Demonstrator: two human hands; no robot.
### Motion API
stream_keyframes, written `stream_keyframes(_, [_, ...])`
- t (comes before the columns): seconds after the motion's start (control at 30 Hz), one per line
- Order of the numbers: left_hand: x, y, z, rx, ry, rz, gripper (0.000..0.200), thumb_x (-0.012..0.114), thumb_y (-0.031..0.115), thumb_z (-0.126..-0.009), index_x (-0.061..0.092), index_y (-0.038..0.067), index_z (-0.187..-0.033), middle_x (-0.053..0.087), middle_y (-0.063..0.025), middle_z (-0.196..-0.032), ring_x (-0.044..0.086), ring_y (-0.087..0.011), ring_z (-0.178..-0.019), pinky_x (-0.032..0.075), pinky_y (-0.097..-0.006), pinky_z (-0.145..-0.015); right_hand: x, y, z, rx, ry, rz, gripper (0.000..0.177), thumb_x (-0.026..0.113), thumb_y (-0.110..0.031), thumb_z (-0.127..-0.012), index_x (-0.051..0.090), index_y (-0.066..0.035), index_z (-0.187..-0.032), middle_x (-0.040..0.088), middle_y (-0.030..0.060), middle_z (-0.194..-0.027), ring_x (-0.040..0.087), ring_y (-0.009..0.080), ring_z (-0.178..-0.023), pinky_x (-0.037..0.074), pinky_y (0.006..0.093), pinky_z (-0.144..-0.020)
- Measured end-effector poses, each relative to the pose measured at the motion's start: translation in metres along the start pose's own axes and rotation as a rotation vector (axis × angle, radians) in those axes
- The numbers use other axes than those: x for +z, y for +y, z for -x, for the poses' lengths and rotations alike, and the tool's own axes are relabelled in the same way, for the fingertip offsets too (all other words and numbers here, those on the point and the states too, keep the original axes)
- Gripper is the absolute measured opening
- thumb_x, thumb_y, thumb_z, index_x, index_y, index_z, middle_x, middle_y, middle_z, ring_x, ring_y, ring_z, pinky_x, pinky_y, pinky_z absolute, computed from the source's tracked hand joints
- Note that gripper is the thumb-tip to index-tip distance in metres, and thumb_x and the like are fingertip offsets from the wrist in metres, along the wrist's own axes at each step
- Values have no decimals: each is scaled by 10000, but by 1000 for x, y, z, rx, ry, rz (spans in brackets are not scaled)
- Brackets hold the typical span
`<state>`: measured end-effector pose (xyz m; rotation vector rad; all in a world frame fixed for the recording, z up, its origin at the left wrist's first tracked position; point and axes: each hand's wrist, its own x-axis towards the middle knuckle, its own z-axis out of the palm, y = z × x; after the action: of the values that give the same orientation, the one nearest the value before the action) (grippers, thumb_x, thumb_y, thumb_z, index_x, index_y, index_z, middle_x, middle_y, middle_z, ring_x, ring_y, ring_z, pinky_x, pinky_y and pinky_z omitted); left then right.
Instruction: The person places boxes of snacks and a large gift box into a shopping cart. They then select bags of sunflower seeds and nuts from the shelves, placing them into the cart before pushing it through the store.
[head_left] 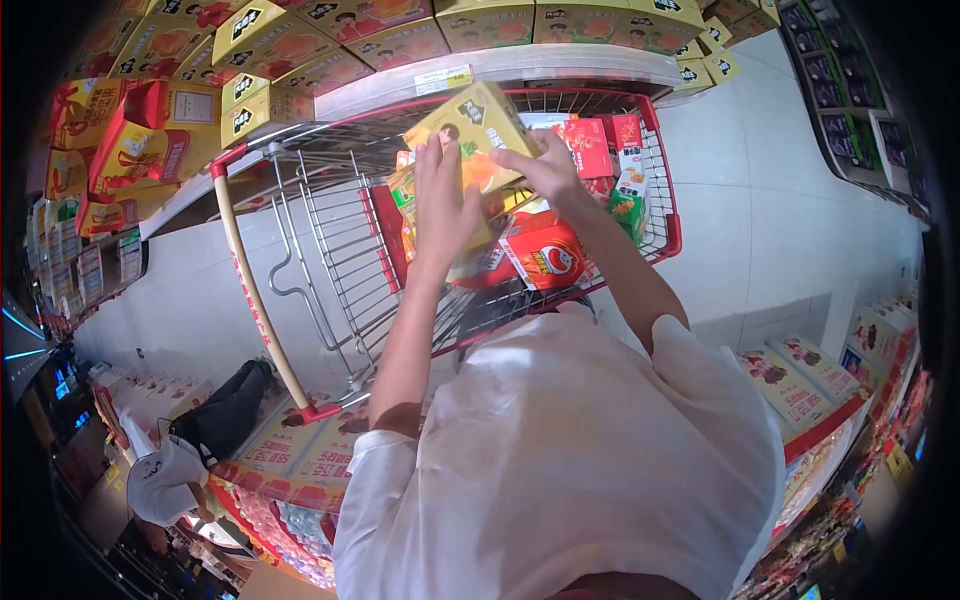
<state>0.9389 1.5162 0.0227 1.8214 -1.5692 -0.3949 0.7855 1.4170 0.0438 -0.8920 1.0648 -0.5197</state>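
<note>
A yellow carton (478,118) with a black diamond logo and orange food pictures is tilted above the shopping cart (330,215). My left hand (443,200) presses along its left side with fingers stretched over the printed face. Gripping the carton's right edge is my right hand (543,170), thumb on the front and the other fingers partly hidden behind. Below the hands, the cart holds a red package (548,250) with a round logo, red boxes (588,146) and a green-and-red box (627,212). Another yellow box lies partly hidden under my left hand.
Yellow cartons (380,35) are stacked on the shelf beyond the cart, with red-and-yellow bags (145,145) at left. The cart's handle (258,290) is on the left. Printed display boxes (800,385) stand behind me. Another person (165,480) is at lower left.
</note>
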Motion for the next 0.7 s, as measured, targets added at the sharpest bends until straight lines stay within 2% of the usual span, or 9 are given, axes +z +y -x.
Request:
stream_keyframes(0.07, [7, -21, 34, -93, -56, 22, 530, 660, 101, -800, 521, 39, -1308, 372, -214, -1463, 306, -391, -1376, 282, -457, -1111, -2, 48, -2, 110, -30, -49, 581, 791, -185, -759, 465, 36, -1186, 613, 122, -1061, 641, 153, -915, 555, 274, -676])
stream_keyframes(0.17, [-4, -8, 70, -16, -4, -89, 440, 658, 91, -807, 568, 6, -1229, 497, -209, -1333, 435, -376, -1257, 334, -447, -1061, -5, 67, 12, 178, -85, 8, 555, 777, -181, -765, 501, 20, -1203, 620, 98, -1093, 640, 131, -909, 543, 252, -686])
stream_keyframes(0.27, [-9, 0, 95, -77, 48, -40, 421, 657, 66, -811, 571, -3, -1218, 557, -189, -1192, 529, -323, -1072, 435, -399, -916, -20, 60, 18, 148, -276, 205, 682, 791, -141, -714, 488, 12, -1305, 610, 91, -1165, 606, 148, -1017, 499, 263, -832])
stream_keyframes(0.3, [-2, -9, 103, -98, 133, 66, 418, 654, 38, -811, 571, -5, -1218, 577, -136, -994, 560, -226, -847, 472, -322, -720, -21, 56, 22, 97, -322, 247, 721, 797, -138, -699, 475, 11, -1326, 606, 99, -1175, 592, 159, -1050, 482, 270, -872])
stream_keyframes(0.4, [3, -8, 126, -537, 139, 322, 396, 637, 51, -813, 573, -30, -1195, 550, -126, -905, 539, -241, -771, 466, -332, -731, -23, 71, 15, -2, -478, 429, 830, 822, -150, -645, 445, 5, -1368, 563, 139, -1242, 540, 206, -1150, 421, 320, -985])
stream_keyframes(0.43, [13, -20, 135, -456, 221, 230, 422, 668, 42, -798, 566, -37, -1200, 515, -58, -816, 480, -120, -624, 433, -264, -562, -19, 77, 12, 25, -532, 469, 833, 824, -160, -643, 447, 1, -1367, 555, 153, -1251, 543, 221, -1147, 419, 325, -989])
stream_keyframes(0.5, [12, -29, 158, -531, 120, 150, 432, 682, 74, -791, 571, -45, -1191, 523, -67, -825, 481, -129, -626, 439, -269, -563, -11, 99, 12, -28, -628, 597, 842, 828, -183, -636, 449, -9, -1368, 536, 179, -1278, 548, 263, -1139, 419, 346, -994])
stream_keyframes(0.6, [8, -41, 183, -670, -47, 78, 478, 725, 185, -764, 584, -27, -1169, 544, -135, -842, 542, -228, -699, 473, -335, -629, -1, 172, 10, -484, -625, 1034, 740, 778, -170, -689, 478, -41, -1353, 551, 197, -1252, 558, 348, -1105, 442, 400, -974])
stream_keyframes(0.7, [15, -58, 200, -763, -150, 21, 503, 741, 240, -748, 595, -26, -1150, 583, -163, -875, 581, -264, -726, 488, -361, -652, 9, 211, 12, -129, -626, 1000, 562, 686, -114, -759, 532, -50, -1296, 580, 185, -1192, 561, 370, -1086, 460, 423, -942])
